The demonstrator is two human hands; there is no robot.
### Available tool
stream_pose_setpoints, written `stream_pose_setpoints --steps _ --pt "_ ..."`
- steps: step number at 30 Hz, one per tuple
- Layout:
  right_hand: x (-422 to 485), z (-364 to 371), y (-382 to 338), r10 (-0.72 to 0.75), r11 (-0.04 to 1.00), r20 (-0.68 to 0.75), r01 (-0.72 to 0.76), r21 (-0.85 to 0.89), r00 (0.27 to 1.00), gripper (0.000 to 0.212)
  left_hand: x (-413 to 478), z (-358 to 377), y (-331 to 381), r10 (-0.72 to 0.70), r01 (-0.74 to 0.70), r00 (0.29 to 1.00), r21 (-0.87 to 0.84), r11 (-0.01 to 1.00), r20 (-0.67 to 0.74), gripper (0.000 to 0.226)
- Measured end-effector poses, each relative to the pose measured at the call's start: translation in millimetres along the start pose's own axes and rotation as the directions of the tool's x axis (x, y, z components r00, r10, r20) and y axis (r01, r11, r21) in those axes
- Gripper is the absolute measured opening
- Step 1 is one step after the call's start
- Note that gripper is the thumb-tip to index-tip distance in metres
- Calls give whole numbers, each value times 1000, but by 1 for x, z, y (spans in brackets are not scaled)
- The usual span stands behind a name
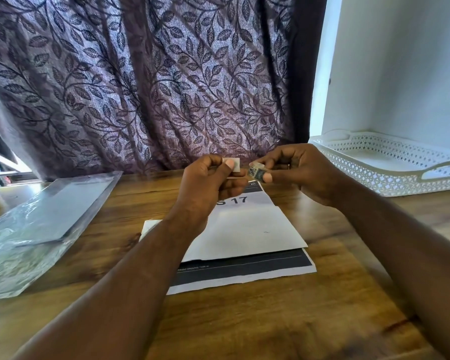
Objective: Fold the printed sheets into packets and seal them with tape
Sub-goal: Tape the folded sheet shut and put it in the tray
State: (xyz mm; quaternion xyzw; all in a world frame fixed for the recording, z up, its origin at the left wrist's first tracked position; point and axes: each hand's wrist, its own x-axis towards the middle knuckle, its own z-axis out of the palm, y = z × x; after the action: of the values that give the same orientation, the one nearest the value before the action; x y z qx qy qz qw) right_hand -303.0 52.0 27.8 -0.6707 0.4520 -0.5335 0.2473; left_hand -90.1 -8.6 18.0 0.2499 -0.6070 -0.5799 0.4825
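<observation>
One printed white paper sheet (244, 229) lies folded on the brown wood-grain table (244, 320), its blank flap turned down over the black-banded print, so I judge the folding of this one done and the sealing not yet done: no tape is on it.

My left hand (208, 183) is raised above the far end of that sheet, thumb and forefinger pinched shut on a short white strip of tape (230, 162) with a saw-toothed edge. My right hand (296, 172), just beside it, is closed on a small patterned tape roll (255, 170), held between thumb and fingertips.

To the left of the sheet lies a crinkled, glossy clear plastic sleeve (44, 211) with what look like more flat sheets inside, so more packets probably remain. To the right of the sheet stands an empty white perforated plastic tray (390, 165), stiff and lattice-walled; no finished packets show.
</observation>
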Motion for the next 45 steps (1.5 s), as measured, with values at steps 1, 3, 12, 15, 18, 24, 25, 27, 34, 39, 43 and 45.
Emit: stream_pose_setpoints --steps 1,3,12,15,18,24,25,27,34,39,43,45 --pt "0 -1 1 2 998 -16 -3 -55 1000 19 0 0 -1 0 1 1000 42 999 -8 18" --pt "2 -4 2 10 979 -50 -20 -205 999 17 2 -1 -5 10 -6 1000 143 990 -29 15" --pt "-4 -40 29 142 594 -134 -193 -781 981 18 -4 6 -22 75 -131 989 505 853 131 11" --pt "-6 -48 36 170 535 -198 -259 -804 965 20 -7 18 -26 69 -172 978 570 803 198 16" --pt "-9 -55 39 178 525 -290 -340 -780 940 31 -9 26 -25 81 -228 963 622 749 255 19" --pt "-11 -65 46 270 471 -391 -475 -744 880 47 -6 19 -25 189 -409 911 744 528 367 44" --pt "-11 -66 47 290 442 -383 -478 -759 877 51 -5 18 -25 215 -446 895 775 448 391 54" --pt "-10 -66 46 322 405 -388 -496 -768 864 58 -5 17 -22 265 -504 858 820 270 440 66" --pt "-5 -33 -17 384 855 -170 -419 -306 908 23 -1 -1 -7 513 -649 608 752 -119 606 53" --pt "-8 -6 -45 547 836 264 -497 -233 795 50 3 -20 -2 571 -617 522 743 -260 633 52" --pt "-5 0 -46 534 844 262 -484 -232 804 44 3 -22 -1 539 -634 531 729 -259 654 45" --pt "-5 1 -47 517 855 264 -475 -208 815 41 4 -21 -1 525 -637 528 720 -275 667 46"
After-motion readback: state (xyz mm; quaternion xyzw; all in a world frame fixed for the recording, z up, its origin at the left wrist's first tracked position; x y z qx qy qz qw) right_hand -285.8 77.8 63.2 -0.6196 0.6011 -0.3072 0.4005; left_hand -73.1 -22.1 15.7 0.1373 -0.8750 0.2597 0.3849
